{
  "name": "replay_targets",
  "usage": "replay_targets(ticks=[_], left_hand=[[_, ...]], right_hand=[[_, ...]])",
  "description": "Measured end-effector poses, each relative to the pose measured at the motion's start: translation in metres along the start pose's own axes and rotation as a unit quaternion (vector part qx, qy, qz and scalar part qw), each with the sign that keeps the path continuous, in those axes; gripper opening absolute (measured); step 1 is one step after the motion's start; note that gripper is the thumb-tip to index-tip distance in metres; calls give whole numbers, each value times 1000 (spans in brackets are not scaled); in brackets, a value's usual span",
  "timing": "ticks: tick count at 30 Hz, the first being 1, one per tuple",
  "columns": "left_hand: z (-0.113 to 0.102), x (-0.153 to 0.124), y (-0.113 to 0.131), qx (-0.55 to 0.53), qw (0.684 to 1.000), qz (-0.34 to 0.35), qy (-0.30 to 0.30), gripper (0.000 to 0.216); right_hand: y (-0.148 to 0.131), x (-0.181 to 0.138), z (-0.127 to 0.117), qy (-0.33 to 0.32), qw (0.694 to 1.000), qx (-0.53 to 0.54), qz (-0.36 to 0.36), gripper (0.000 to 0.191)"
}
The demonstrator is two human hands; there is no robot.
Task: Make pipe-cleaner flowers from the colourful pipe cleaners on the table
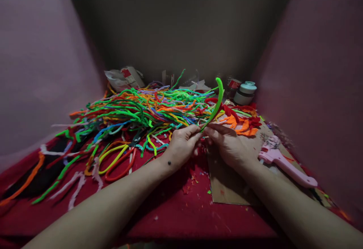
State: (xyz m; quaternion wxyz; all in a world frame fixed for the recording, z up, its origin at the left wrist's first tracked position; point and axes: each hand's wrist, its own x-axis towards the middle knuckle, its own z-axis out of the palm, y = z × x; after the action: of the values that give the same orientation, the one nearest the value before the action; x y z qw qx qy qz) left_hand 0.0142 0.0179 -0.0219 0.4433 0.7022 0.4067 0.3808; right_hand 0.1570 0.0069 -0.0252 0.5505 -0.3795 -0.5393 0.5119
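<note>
Between my two hands, a bright green pipe cleaner (217, 105) stands up and curves, its tip pointing up and left. Its lower end is pinched by the fingers of my left hand (183, 143), which is closed. My right hand (227, 143) is closed too, its fingertips meeting the left ones at the base of the green piece. Fingers hide the very end of it. Behind the hands spreads a large heap of pipe cleaners (136, 107) in many colours. Orange and red fuzzy pieces (241, 124) lie just beyond my right hand.
Scissors (120, 166) with red and yellow handles lie left of my hands. A pink glue gun (286, 164) rests at the right on a cardboard sheet (227, 192). A lidded jar (245, 92) stands at the back right. Scraps dot the red cloth (176, 211).
</note>
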Motion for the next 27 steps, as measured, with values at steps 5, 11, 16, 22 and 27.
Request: replay_targets(ticks=[5, 11, 16, 22, 27], left_hand=[[-1, 1, 10, -124, 987, -96, -39, 14], [-3, 1, 5, -222, 966, -113, -74, 14], [-5, 4, -1, -343, 922, -120, -133, 16], [-11, 4, -1, -456, 847, -163, -221, 8], [-9, 5, 0, -386, 886, -130, -220, 14]], right_hand=[[17, 3, -10, -5, 999, 51, 17, 21], [10, 4, -12, 4, 1000, -19, 5, 17], [15, 6, -15, -19, 999, 30, 18, 18], [14, 6, -13, -38, 996, 85, 12, 11], [11, 4, -10, -38, 996, 80, 27, 14]])
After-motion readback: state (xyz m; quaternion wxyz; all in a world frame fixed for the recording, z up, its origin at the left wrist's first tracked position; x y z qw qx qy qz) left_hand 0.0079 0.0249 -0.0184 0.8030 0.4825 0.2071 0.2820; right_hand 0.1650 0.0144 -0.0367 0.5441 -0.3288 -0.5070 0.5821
